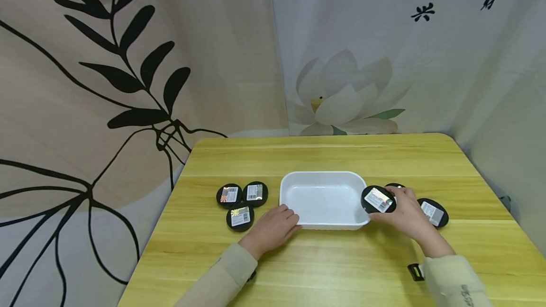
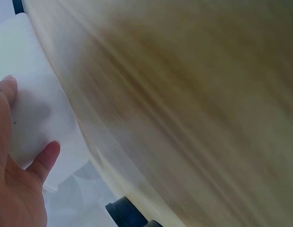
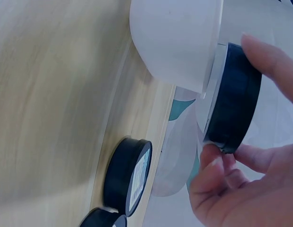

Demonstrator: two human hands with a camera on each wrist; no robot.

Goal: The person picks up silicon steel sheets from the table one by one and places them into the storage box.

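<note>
A white rectangular tray (image 1: 324,198) sits mid-table. My left hand (image 1: 275,229) grips its near left corner; in the left wrist view the thumb and a finger press the tray's outer wall (image 2: 42,109). My right hand (image 1: 405,214) pinches a round black container (image 1: 378,199) with a barcode label on its face. Seen from the right wrist, that container (image 3: 236,97) is held by its edge between thumb and fingers, just beside the tray's rim. Close to the right hand stand another labelled black container (image 1: 432,212) and one mostly hidden behind the fingers (image 1: 395,185).
Left of the tray, three similar black containers (image 1: 241,217) stand grouped together, labels up. The wooden table (image 1: 332,269) ends at a back edge before a printed curtain (image 1: 230,60). A black buckle (image 1: 415,272) shows at the right cuff.
</note>
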